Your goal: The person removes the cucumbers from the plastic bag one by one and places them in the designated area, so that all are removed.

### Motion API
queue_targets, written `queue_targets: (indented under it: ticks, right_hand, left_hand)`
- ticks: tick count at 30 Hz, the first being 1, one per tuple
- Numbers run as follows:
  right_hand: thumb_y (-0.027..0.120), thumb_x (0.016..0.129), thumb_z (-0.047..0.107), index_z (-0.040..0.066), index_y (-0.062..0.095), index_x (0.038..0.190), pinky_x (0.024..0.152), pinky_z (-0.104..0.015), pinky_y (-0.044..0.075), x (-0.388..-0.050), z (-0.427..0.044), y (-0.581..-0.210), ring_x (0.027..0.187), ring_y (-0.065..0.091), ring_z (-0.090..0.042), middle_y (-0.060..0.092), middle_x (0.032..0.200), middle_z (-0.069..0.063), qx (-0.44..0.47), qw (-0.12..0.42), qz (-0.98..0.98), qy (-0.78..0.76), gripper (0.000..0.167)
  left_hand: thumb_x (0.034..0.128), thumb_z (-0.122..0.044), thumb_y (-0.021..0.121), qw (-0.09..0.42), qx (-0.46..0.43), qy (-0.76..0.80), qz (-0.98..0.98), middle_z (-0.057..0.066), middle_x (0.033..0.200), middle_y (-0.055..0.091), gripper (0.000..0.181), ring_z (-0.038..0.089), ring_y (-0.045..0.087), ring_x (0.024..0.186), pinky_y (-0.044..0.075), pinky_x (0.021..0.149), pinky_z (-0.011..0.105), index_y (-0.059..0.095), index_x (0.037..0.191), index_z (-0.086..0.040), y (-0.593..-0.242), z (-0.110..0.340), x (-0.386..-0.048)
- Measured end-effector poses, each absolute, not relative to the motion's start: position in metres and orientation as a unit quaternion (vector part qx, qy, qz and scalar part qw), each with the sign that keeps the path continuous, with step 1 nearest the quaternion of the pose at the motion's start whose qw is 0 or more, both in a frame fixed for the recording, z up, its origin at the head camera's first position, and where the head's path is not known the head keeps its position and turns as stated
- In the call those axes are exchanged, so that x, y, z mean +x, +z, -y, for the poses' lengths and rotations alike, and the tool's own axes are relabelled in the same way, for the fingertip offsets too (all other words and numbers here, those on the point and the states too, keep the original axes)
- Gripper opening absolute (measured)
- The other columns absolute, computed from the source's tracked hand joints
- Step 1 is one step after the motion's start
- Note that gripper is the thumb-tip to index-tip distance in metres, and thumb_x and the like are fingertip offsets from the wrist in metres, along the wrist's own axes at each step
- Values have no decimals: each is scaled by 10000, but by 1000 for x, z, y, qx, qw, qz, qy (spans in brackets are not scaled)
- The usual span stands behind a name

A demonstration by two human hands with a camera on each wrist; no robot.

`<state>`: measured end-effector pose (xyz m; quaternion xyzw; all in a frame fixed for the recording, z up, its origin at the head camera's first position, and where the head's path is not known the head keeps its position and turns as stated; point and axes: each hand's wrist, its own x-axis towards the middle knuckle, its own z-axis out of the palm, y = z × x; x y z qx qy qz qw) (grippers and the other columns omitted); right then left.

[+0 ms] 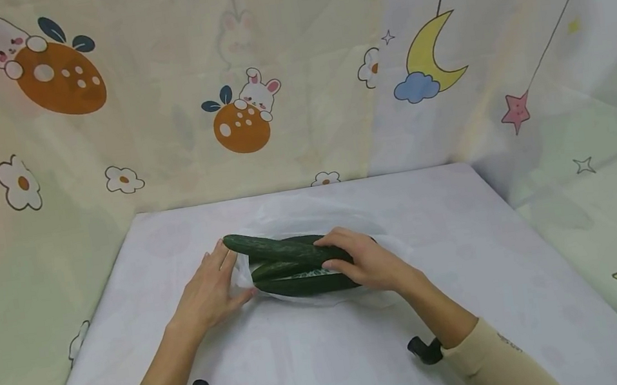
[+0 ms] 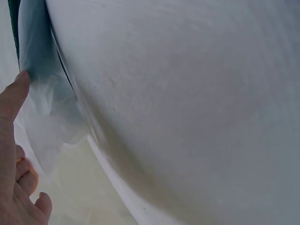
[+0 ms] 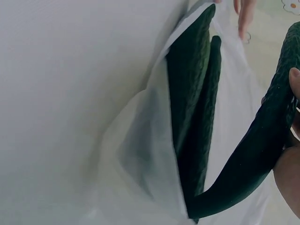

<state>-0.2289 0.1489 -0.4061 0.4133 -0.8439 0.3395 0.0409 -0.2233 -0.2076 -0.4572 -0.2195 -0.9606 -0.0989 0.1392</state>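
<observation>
My right hand (image 1: 370,261) grips a dark green cucumber (image 1: 269,247) between thumb and fingers, above a translucent white plastic bag (image 1: 377,297). In the right wrist view this held cucumber (image 3: 255,154) slants up and away from the bag's opening. Several cucumbers (image 1: 303,285) lie side by side inside the bag. At the bag's left end is my left hand (image 1: 207,291), fingers extended and thumb spread apart. Its thumb (image 2: 18,89) touches the thin plastic in the left wrist view. The held cucumber's left end reaches close to the left fingertips.
A white cloth covers the table (image 1: 319,360). Behind and beside it hang curtains (image 1: 159,127) printed with rabbits, flowers, stars and a moon. Black wrist straps or mounts (image 1: 425,351) show at both sleeves.
</observation>
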Motion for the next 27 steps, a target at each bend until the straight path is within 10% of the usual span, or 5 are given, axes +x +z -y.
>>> queue_targets:
  ticks: [27]
  right_hand:
    - [629, 1033, 168, 58, 554, 1387, 1041, -393, 499, -224, -147, -361, 1250, 597, -199, 613, 1337, -57, 429, 89, 833, 337, 378]
  left_hand:
    - [844, -573, 777, 89, -199, -80, 973, 195, 1679, 245, 1086, 370, 241, 1550, 243, 1229, 540, 275, 1593, 32, -455, 207, -220]
